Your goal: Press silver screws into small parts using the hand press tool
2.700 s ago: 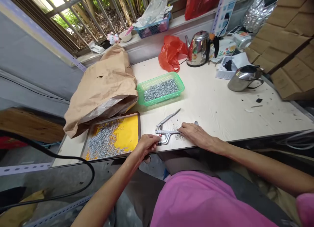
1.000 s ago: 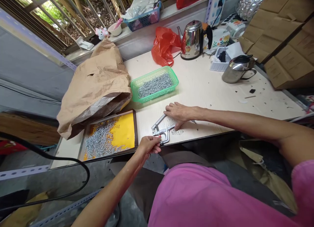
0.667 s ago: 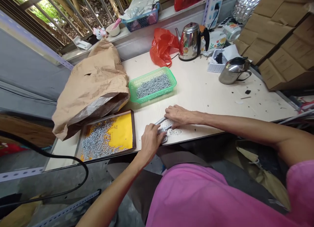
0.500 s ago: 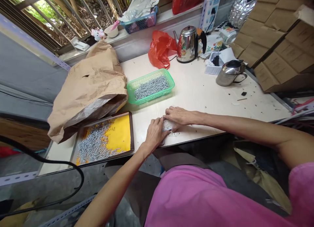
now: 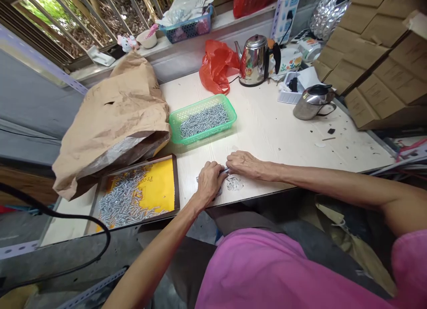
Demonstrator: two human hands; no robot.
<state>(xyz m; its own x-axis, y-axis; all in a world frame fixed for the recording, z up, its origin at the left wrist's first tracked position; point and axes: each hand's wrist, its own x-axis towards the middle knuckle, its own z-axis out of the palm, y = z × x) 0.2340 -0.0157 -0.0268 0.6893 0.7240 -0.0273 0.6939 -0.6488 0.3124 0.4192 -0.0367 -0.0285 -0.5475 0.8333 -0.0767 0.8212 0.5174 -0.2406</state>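
Observation:
Near the table's front edge, my left hand [image 5: 210, 180] and my right hand [image 5: 245, 163] are close together with fingers curled in. Between their fingertips runs a thin bluish-dark strip [image 5: 226, 170], which looks like the edge of a small clear plastic bag; my fingers cover most of it. Just below my right hand, a crinkled or scuffed patch [image 5: 235, 182] shows on the tabletop; I cannot tell what it is. To the left lies a shallow tray [image 5: 177, 184] with a yellow lining and many small silvery metal pieces [image 5: 123, 200]. Similar pieces fill part of a green plastic basket [image 5: 203, 140] beyond my hands.
A large brown paper bag [image 5: 113, 100] stands left, overlapping the tray's back. Along the back are a red plastic bag [image 5: 216, 66] and a steel kettle [image 5: 253, 62]. A steel pot [image 5: 312, 104] and stacked cardboard [image 5: 380, 64] are at right. A black cable [image 5: 100, 226] hangs front left.
My hands have moved slightly apart, uncovering the thin strip between them and the patch below. The translucent whitish piece seen between them before is mostly hidden. The view has shifted slightly.

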